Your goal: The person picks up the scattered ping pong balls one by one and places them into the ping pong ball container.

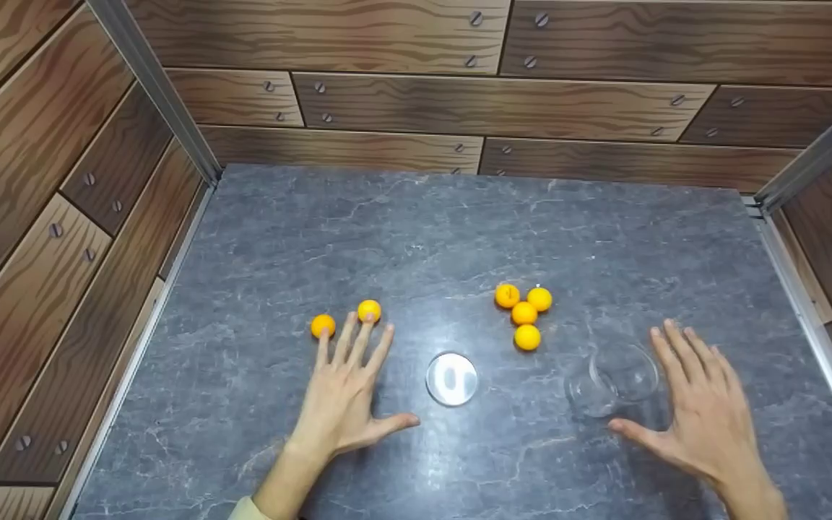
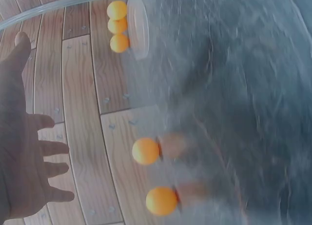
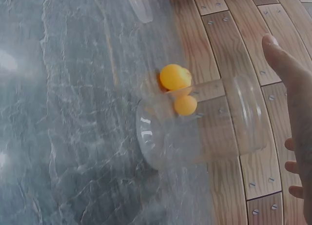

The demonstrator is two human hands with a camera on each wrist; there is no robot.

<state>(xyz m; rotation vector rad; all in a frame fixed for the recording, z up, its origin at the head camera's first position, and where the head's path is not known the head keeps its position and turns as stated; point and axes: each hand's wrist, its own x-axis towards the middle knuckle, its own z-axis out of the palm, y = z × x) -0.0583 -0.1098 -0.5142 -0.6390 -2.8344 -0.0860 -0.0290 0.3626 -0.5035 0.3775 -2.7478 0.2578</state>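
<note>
My left hand [image 1: 344, 397] is spread flat above the table, fingers straight. Its fingertips overlap two orange balls [image 1: 323, 326] in the head view, but the left wrist view shows the hand held higher, with the balls [image 2: 146, 151] resting on the surface. Right of the thumb lies a shiny round lid [image 1: 452, 379]. A clear, empty jar [image 1: 612, 383] stands upright at the right; the right wrist view shows its transparent wall [image 3: 204, 132]. Beside it my right hand [image 1: 708, 404] is spread, holding nothing, thumb toward the jar.
Several more orange balls [image 1: 524, 313] sit clustered between the lid and the jar, toward the back. The grey marbled table [image 1: 358, 238] is enclosed by wood-patterned walls [image 1: 387, 101] at the back and both sides, with metal corner posts [image 1: 163, 94].
</note>
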